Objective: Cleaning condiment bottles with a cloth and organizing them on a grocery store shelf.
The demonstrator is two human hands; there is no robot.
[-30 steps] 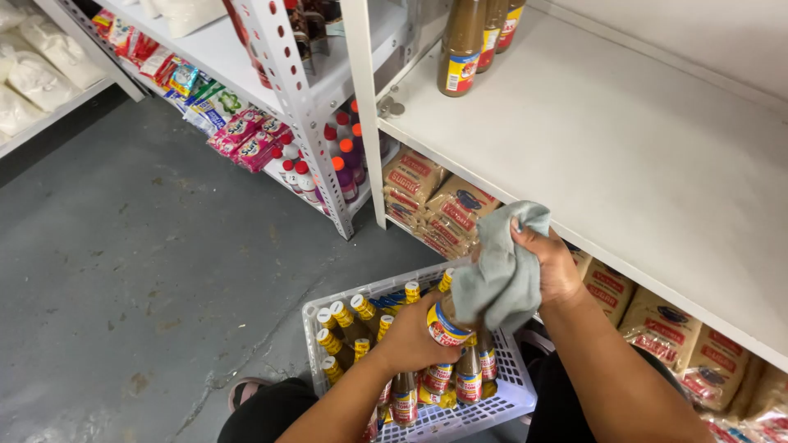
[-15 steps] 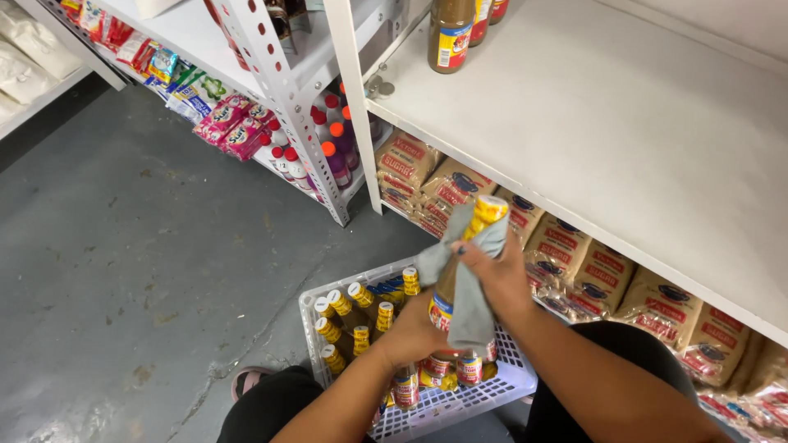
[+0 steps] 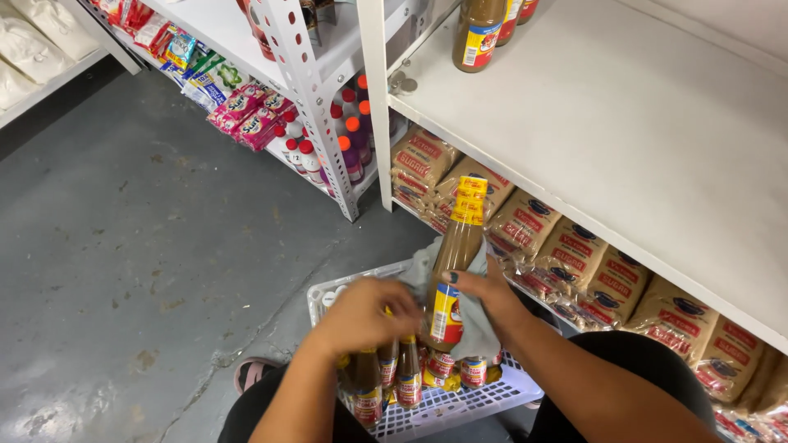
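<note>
My right hand (image 3: 491,297) grips a tall brown sauce bottle (image 3: 455,271) with a yellow cap, held upright above the basket, with a grey cloth (image 3: 478,328) pinched against the bottle's side. My left hand (image 3: 361,313) hovers over the white plastic basket (image 3: 447,408), fingers curled on the top of another bottle (image 3: 387,357) standing in it. Several more yellow-capped sauce bottles stand packed in the basket, partly hidden by my arms.
A white shelf board (image 3: 624,139) spreads at the upper right, with a few sauce bottles (image 3: 478,31) at its back left. Brown bagged goods (image 3: 574,250) fill the shelf below. A second rack (image 3: 304,90) at left holds packets and red-capped bottles. Grey concrete floor (image 3: 131,246) lies left.
The cloth has slid down off the bottle's top, baring its yellow cap. My left hand has dropped from the bottle's base into the basket onto another bottle.
</note>
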